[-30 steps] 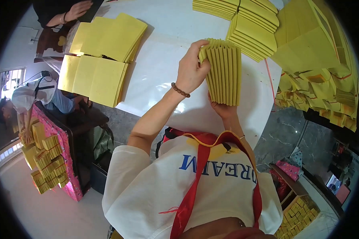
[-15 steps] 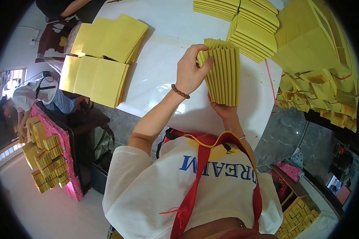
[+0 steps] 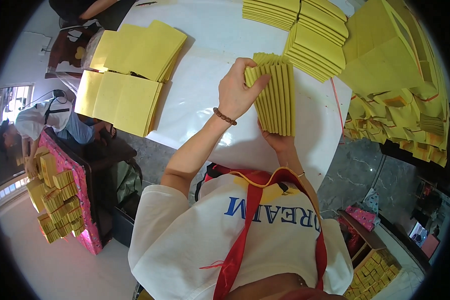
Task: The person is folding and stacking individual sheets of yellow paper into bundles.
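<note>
A bundle of folded yellow paper (image 3: 275,100) stands on edge above the white table, its folds facing me in close rows. My left hand (image 3: 238,89) grips its far left corner, thumb across the folds and fingers behind. At the near end, my right hand (image 3: 279,141) supports the bundle from below; its fingers are mostly hidden behind the paper. To the left lie two overlapping stacks of flat yellow sheets (image 3: 130,102). Beyond the bundle, fanned rows of folded yellow paper (image 3: 315,47) rest on the table.
The white-covered table (image 3: 205,115) has a red string (image 3: 338,105) along its right side. A large heap of yellow paper (image 3: 400,100) rises at the right. At the far left, another person (image 3: 50,117) works by a pink-covered table (image 3: 92,220) holding tied yellow bundles (image 3: 62,202).
The bundle has shifted slightly left and toward me, together with both hands. My left hand still grips its upper corner.
</note>
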`<state>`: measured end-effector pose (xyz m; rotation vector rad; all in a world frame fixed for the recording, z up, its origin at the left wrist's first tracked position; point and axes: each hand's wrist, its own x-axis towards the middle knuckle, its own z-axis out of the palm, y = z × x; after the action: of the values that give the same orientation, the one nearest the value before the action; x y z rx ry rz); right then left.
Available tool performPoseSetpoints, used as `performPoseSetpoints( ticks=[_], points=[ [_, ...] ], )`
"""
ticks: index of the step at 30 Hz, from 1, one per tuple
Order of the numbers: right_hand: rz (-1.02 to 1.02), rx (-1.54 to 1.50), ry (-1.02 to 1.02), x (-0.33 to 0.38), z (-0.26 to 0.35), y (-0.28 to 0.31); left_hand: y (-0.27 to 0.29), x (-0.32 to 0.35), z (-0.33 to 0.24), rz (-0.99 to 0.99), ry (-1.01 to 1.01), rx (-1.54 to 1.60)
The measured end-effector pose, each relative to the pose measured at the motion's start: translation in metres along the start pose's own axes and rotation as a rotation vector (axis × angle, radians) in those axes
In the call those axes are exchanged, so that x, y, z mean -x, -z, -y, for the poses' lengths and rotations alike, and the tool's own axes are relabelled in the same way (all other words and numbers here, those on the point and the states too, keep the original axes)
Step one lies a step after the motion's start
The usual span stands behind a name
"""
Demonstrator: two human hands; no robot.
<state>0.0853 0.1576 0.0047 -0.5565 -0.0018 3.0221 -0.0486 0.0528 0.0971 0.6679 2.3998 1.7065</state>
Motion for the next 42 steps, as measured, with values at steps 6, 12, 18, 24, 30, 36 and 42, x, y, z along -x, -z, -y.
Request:
performPoseSetpoints(
  ticks=[6,12,18,24,30,36,42],
  points=[
    [-0.002,0.042,0.011,-0.001,-0.005,-0.005,0.001,-0.001,0.008,-0.027,0.021,-0.042],
    [-0.040,0.084,0.020,-0.003,-0.014,-0.002,0.008,0.005,0.009,-0.021,0.077,-0.112],
    [-0.071,0.170,0.035,-0.009,-0.021,0.013,0.020,0.013,0.020,-0.028,0.165,0.094],
    [-0.137,0.525,0.215,-0.002,-0.020,-0.001,0.037,0.035,0.054,0.079,0.368,0.596],
    [-0.084,0.974,0.262,0.003,0.002,-0.008,0.069,0.063,0.097,0.351,0.490,0.884],
    [0.011,1.095,0.314,-0.018,0.019,-0.046,0.057,0.032,0.068,0.315,0.353,0.619],
    [0.012,1.099,0.349,-0.076,0.044,-0.092,0.041,-0.056,0.109,0.169,0.316,0.940]
  ],
)
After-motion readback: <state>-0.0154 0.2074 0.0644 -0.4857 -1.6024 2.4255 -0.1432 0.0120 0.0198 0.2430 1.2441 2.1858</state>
